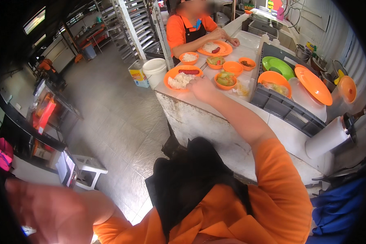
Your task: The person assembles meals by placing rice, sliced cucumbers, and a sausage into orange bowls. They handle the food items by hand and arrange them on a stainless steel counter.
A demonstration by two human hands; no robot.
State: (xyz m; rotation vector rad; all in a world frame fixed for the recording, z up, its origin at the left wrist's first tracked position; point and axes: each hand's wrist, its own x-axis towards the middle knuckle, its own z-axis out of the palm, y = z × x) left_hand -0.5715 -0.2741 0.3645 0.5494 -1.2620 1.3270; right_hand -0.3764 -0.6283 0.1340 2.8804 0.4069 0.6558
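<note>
My right hand (202,88) reaches over the counter to the right edge of an orange plate (196,70). The plate holds white rice (181,81) and a red sausage (189,72). The fingers are curled together beside the rice; what they hold, if anything, is too small to make out. An orange bowl of pale green vegetables (225,79) stands just right of this hand. My left hand (49,209) is raised at the lower left, close to the camera, away from the counter and smeared by motion.
Across the counter (254,105) a person in orange (187,32) sits by another orange plate (227,49). A grey crate (286,106) with dishes and a white bottle (327,137) stand to the right. A white bucket (154,72) stands at the counter's left end.
</note>
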